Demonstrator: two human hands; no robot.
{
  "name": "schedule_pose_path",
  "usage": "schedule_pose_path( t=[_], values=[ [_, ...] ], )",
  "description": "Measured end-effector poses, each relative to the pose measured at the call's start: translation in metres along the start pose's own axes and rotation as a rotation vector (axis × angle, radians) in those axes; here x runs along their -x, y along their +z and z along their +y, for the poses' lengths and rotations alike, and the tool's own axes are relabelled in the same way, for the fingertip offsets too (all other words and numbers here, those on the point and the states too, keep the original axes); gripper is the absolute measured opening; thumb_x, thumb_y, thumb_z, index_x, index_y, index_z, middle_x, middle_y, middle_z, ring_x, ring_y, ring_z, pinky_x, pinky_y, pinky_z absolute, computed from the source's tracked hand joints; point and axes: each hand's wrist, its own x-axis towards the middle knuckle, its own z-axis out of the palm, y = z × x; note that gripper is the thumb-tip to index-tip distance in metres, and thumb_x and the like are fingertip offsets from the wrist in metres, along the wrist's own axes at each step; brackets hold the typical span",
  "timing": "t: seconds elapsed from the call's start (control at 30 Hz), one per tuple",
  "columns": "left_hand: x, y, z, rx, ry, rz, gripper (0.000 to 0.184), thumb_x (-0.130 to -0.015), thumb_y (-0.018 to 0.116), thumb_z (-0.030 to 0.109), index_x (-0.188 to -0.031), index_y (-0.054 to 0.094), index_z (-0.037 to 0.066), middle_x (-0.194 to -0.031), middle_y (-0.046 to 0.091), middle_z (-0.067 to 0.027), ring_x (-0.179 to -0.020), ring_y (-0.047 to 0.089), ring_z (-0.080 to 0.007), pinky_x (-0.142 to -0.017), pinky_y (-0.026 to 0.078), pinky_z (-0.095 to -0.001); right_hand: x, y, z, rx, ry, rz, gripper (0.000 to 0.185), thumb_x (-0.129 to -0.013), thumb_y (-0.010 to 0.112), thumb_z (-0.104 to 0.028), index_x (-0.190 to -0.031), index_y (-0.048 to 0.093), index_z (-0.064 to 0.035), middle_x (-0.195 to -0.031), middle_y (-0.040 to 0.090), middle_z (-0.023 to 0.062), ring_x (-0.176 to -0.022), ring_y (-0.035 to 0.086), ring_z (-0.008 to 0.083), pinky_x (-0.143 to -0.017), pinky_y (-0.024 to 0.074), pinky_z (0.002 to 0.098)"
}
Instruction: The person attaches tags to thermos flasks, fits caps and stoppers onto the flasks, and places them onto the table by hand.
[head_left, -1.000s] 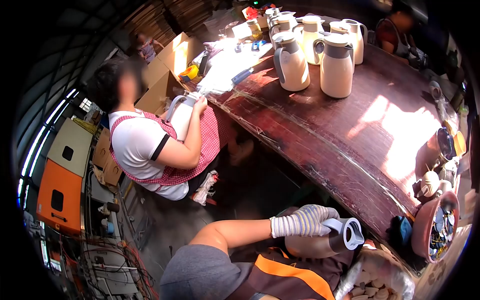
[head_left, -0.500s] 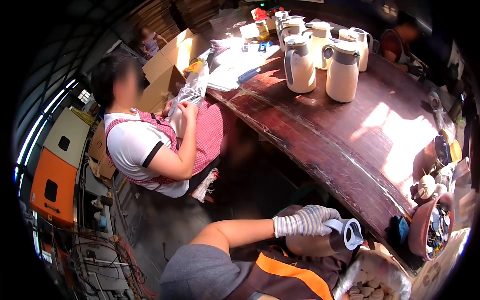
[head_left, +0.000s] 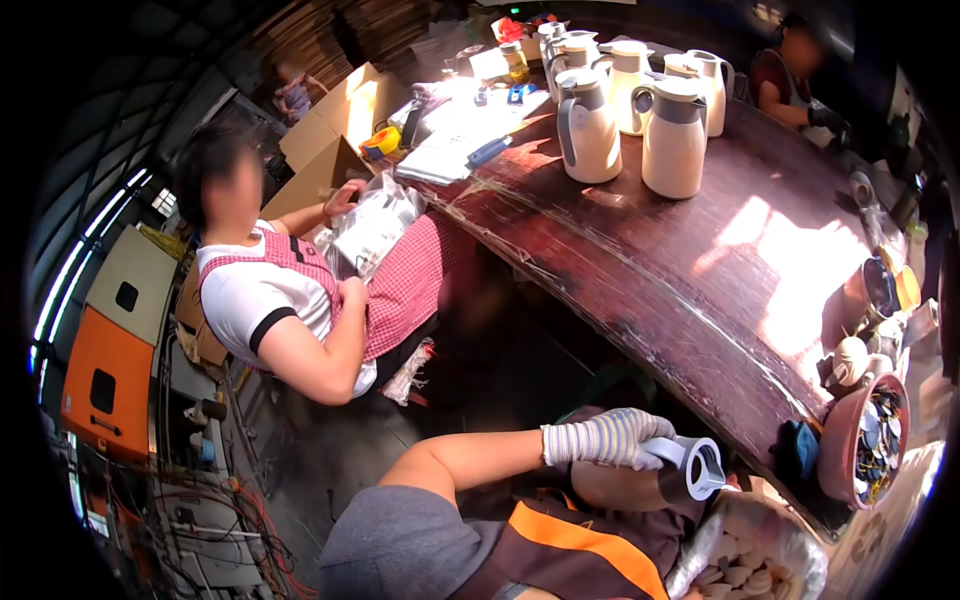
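Head view, left hand (head_left: 610,440): sheathed in a striped knit glove; clamped on the grey handle of a thermal carafe.
Head view, thermal carafe (head_left: 630,490): held low in front of the body, just beside the near table edge; tipped onto its side, open grey collar facing right.
Head view, right hand: state cannot be told (lower edge of frame).
Head view, apron (head_left: 585,550): brown with orange trim; worn behind the carafe.
Head view, plastic bag (head_left: 803,560): open beside the apron; filled with rounded beige pieces (head_left: 740,570) (exact type cannot be told).
Head view, worktable (head_left: 650,270): dark red-brown, scuffed, partly sunlit.
Head view, lidded carafes (head_left: 675,155): grouped upright at the far end; cream bodies, grey collars.
Head view, basin (head_left: 838,450): reddish, set at the near right corner; loaded with small flat parts (head_left: 880,435) (too small to identify).
Head view, co-worker (head_left: 300,300): seated at left in a red checked apron; both hands beside a clear bag with a white printed item (head_left: 372,235) inside.
Head view, tape roll (head_left: 380,143): yellow, near an open cardboard box (head_left: 325,130).
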Motion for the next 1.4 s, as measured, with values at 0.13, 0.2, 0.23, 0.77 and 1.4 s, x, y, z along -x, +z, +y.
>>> schedule_pose_path(
  t=[0.13, 0.2, 0.23, 0.77, 1.4],
  values=[
    [0.005, -0.007, 0.01, 0.001, -0.104, -0.085, 0.039, -0.077, 0.073, 0.017, -0.113, 0.063, 0.006, -0.078, 0.067, -0.0027, -0.07, 0.062, -0.0112, -0.065, 0.049, -0.0265, 0.027, 0.005, 0.015, -0.092, -0.02, 0.04, 0.061, -0.087, 0.06, -0.039, -0.138, 0.042, -0.0101, -0.122, 0.055, 0.0241, -0.101, 0.059, 0.038, -0.089, 0.0482, 0.043],
    [0.011, -0.002, 0.022, 0.06, -0.183, -0.117, 0.041, -0.077, 0.073, 0.016, -0.116, 0.062, 0.006, -0.079, 0.067, -0.0023, -0.069, 0.062, -0.011, -0.065, 0.049, -0.0261, 0.044, -0.036, -0.015, -0.579, 0.086, 0.298, 0.054, -0.091, 0.059, -0.034, -0.135, 0.044, -0.0062, -0.128, 0.052, 0.023, -0.103, 0.059, 0.0334, -0.091, 0.0474, 0.0394],
    [0.011, -0.002, 0.033, 0.099, -0.25, -0.149, 0.043, -0.077, 0.073, 0.015, -0.118, 0.062, 0.006, -0.08, 0.068, -0.002, -0.069, 0.062, -0.0108, -0.064, 0.048, -0.0257, 0.043, -0.058, -0.034, -0.976, 0.187, 0.495, 0.048, -0.095, 0.057, -0.028, -0.133, 0.046, -0.0021, -0.134, 0.048, 0.0217, -0.106, 0.058, 0.0287, -0.094, 0.0466, 0.0358],
    [0.034, 0.014, 0.015, -0.005, -0.04, -0.115, 0.034, -0.079, 0.072, 0.035, -0.097, 0.066, 0.007, -0.084, 0.068, -0.0121, -0.08, 0.066, -0.0257, -0.072, 0.049, -0.0343, 0.016, -0.194, -0.211, -0.514, -0.672, 0.702, 0.066, -0.066, 0.079, -0.032, -0.116, 0.049, -0.0018, -0.132, 0.046, 0.0222, -0.124, 0.043, 0.0431, -0.103, 0.034, 0.046],
    [0.019, -0.012, 0.004, -0.12, -0.182, -0.293, 0.044, -0.07, 0.076, 0.02, -0.111, 0.065, 0.007, -0.094, 0.068, -0.01, -0.084, 0.066, -0.0225, -0.074, 0.051, -0.0328, 0.005, -0.196, -0.223, -0.257, -1.148, 0.652, 0.067, -0.061, 0.075, -0.036, -0.115, 0.055, -0.0025, -0.111, 0.053, 0.0179, -0.1, 0.054, 0.0371, -0.086, 0.0455, 0.0464]
  ],
)
